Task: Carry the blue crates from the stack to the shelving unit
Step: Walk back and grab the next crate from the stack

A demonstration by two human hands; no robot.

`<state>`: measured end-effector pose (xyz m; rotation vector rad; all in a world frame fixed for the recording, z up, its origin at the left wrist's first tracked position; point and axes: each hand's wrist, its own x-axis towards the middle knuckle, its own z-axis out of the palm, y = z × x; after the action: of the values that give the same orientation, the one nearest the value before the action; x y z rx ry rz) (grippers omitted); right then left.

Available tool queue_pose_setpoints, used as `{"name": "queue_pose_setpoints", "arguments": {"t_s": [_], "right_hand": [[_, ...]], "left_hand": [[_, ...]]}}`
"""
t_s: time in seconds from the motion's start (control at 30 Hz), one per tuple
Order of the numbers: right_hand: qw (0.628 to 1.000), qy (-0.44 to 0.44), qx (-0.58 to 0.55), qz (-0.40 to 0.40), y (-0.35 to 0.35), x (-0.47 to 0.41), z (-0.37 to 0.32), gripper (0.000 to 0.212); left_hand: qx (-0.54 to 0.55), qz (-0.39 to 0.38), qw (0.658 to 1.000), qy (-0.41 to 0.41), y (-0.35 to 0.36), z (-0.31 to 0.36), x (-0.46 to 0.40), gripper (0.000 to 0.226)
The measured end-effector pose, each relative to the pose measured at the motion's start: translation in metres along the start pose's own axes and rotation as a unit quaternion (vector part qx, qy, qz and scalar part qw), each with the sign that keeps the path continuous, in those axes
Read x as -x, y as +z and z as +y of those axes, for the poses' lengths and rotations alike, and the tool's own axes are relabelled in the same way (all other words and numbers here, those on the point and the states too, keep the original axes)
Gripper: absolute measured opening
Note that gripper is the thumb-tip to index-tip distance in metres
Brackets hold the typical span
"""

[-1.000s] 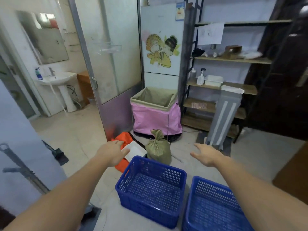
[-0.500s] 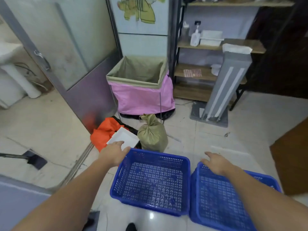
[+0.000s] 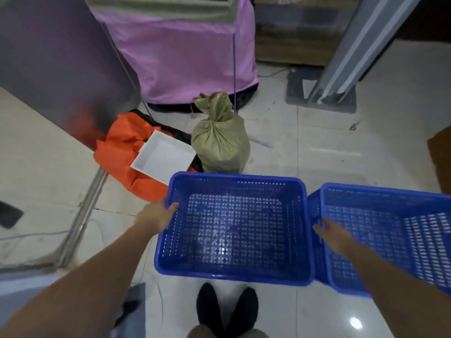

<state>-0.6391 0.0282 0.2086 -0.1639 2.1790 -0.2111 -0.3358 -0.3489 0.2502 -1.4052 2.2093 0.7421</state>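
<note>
**Hands on the near crate: reach turned to contact**

Left hand (image 3: 156, 217): at 9 o'clock of the near blue crate (image 3: 234, 230), fingers curled over the crate's left rim, thumb outside. A second ago it hung open in the air above the floor; half a second ago it only neared the corner. Status: gripping the rim.

Right hand (image 3: 334, 236): at 3 o'clock of the same crate, lowered since the earlier views into the seam where it meets the second blue crate (image 3: 390, 237). Palm flat, fingers extended; whether they have closed on either rim cannot be told, the fingertips being blurred against the mesh.

Crates: both empty, side by side on the tiled floor (image 3: 317, 152), walls touching.

Surroundings: tied sack (image 3: 220, 140) at 12 o'clock, just beyond the far rim; white tray (image 3: 163, 154) on an orange bag (image 3: 122, 152) at 11 o'clock; pink bin (image 3: 185, 52) further out. Shelving barely in view at top, well apart.

Judgement: grasp half made; the lift likely waits on the right hand.
</note>
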Motion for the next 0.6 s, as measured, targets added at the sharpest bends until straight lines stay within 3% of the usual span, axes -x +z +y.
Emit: {"name": "queue_pose_setpoints", "arguments": {"t_s": [0.27,0.37,0.5,0.6], "right_hand": [[0.994,0.030,-0.051,0.095,0.088,-0.136,0.048,0.072],[0.987,0.056,-0.103,0.106,0.109,-0.172,0.052,0.052],[0.955,0.066,-0.254,0.137,0.118,-0.189,0.044,0.021],[0.947,0.062,-0.289,0.123,0.103,-0.171,0.037,0.023]], "left_hand": [[0.094,0.035,0.986,-0.136,0.137,-0.086,-0.154,0.064],[0.168,0.016,0.969,-0.182,0.167,-0.109,-0.187,0.066],[0.210,0.047,0.963,-0.162,0.188,-0.128,-0.204,0.078],[0.205,0.048,0.965,-0.153,0.173,-0.127,-0.189,0.083]]}}
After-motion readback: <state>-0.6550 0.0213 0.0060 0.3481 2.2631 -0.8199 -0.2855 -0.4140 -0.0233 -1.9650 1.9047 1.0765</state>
